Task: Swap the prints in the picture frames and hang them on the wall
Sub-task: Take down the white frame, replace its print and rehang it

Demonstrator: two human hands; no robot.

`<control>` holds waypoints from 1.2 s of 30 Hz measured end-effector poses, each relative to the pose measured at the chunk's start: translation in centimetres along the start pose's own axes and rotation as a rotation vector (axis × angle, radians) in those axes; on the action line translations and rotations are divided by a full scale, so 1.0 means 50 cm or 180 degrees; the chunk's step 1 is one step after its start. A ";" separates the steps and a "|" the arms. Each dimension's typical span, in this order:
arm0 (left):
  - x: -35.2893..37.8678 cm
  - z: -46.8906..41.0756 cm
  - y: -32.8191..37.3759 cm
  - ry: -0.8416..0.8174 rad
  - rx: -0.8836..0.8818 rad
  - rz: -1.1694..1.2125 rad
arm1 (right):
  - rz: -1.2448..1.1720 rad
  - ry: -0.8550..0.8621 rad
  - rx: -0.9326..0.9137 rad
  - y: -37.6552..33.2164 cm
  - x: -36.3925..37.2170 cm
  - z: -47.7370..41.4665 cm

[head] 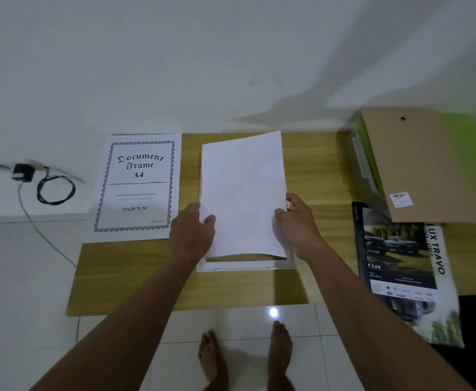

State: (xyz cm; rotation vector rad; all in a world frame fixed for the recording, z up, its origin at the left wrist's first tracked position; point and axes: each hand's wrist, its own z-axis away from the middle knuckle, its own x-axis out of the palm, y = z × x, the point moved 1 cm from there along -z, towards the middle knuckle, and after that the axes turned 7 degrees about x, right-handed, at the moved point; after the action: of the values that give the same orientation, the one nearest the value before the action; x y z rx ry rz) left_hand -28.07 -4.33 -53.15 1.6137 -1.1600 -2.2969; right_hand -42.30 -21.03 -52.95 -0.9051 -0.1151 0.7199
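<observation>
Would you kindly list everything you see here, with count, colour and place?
Sheet: 1, white, held over frame.
Frame: 1, white, table centre.
A4 insert: 1, white, table's left end.
Truck print: 1, dark, table's right edge.
Board: 1, brown, far right.
Charger: 1, black, left ledge.
Table: 1, wooden, by wall.
Feet: 2, bare, floor.
Left hand: 1, grips sheet's left side.
Right hand: 1, grips sheet's right side.
</observation>
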 end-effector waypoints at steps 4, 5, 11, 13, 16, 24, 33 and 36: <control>-0.019 -0.003 0.008 -0.0016 -0.0303 0.0685 | 0.0086 0.0003 0.0061 0.001 -0.007 0.000; -0.023 -0.004 0.009 -0.0070 -0.0359 0.0930 | 0.0108 0.0013 0.0069 -0.003 -0.009 0.004; -0.069 0.006 0.057 0.0311 0.0452 0.0869 | 0.1092 0.0702 -0.0599 -0.077 0.008 0.055; -0.086 0.026 0.092 0.0553 0.0934 0.0835 | 0.1068 0.0664 -0.0910 -0.121 0.022 0.080; -0.103 0.057 0.136 0.0552 0.1543 0.0813 | 0.0698 0.0477 -0.1061 -0.193 0.037 0.116; -0.115 0.121 0.208 0.0260 0.2089 0.0392 | 0.0474 0.0839 -0.1105 -0.249 -0.018 0.173; -0.098 0.090 0.242 -0.1132 0.0369 0.1752 | -0.0483 0.0653 -0.0703 -0.181 -0.197 0.245; -0.072 0.105 0.238 -0.1581 -0.0041 0.2243 | -0.0422 0.0628 -0.0659 -0.141 -0.250 0.253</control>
State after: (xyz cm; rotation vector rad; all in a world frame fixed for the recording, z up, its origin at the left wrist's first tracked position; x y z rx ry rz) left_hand -34.81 -8.21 -42.13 0.4700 -1.4837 -2.2122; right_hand -52.96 -22.99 -37.22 -1.1505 -0.0743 0.4982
